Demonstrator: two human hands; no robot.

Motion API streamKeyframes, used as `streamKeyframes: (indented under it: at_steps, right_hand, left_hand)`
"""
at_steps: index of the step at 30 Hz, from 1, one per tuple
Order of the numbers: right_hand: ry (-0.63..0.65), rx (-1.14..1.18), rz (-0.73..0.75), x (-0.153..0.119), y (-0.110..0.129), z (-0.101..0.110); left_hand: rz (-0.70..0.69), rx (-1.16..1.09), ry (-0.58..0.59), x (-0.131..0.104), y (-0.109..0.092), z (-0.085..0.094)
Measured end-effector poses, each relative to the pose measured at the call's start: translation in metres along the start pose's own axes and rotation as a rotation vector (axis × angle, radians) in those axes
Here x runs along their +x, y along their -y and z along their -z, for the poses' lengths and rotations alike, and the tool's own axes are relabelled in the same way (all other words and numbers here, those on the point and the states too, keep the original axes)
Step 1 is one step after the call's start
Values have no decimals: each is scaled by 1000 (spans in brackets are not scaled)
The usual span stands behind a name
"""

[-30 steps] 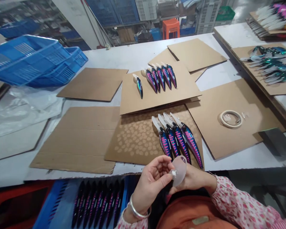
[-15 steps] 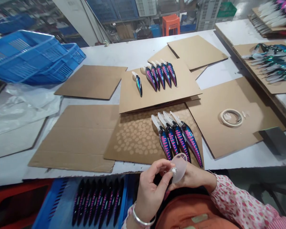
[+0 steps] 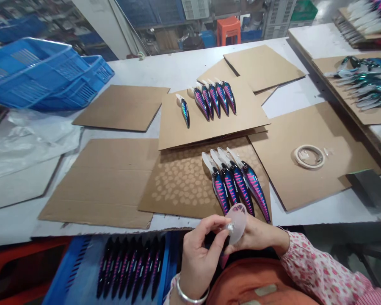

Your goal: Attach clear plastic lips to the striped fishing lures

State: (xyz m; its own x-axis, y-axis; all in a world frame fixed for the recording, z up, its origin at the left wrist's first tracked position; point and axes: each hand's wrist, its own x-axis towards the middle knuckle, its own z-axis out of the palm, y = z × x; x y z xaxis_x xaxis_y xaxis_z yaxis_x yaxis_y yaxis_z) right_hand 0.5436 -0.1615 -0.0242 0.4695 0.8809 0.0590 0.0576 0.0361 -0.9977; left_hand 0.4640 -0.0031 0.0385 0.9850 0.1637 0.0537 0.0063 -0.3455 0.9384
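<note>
Near the table's front edge, both hands are closed around one fishing lure, whose round translucent bill (image 3: 238, 224) faces up. My left hand (image 3: 201, 250) pinches at the bill's base, where a small whitish bit shows between thumb and forefinger. Behind the bill, my right hand (image 3: 257, 234) wraps the lure; its fingers are partly hidden. Little of the lure's dark and pink body is visible below the hands. Just beyond lie several blue, black and pink striped lures (image 3: 230, 184) with clear bills, side by side on a spotted cardboard sheet (image 3: 178, 186).
More striped lures (image 3: 214, 99) rest on a raised cardboard (image 3: 190, 137). To the right are a tape roll (image 3: 309, 156) and a dark grey block (image 3: 368, 186). Blue baskets (image 3: 51, 76) stand at left; below the edge, a blue crate (image 3: 63, 275) holds several lure bodies (image 3: 131, 269).
My left hand has shifted very slightly left, and the bill has tilted a little with it. The grip of both hands on the lure looks the same.
</note>
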Motion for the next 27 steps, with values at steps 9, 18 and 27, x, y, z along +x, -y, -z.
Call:
streamKeyframes:
  at_steps: [9,18,27]
  right_hand:
    - [-28,-49,15,0,5,0]
    - [24,-62,-16,1,5,0]
    - [15,-148,21,5,11,1]
  left_hand:
    - [23,16,-75,-9,8,-6]
    - [-29,75,-48,-8,1,-1]
    - [87,-72,-84,-11,5,-3]
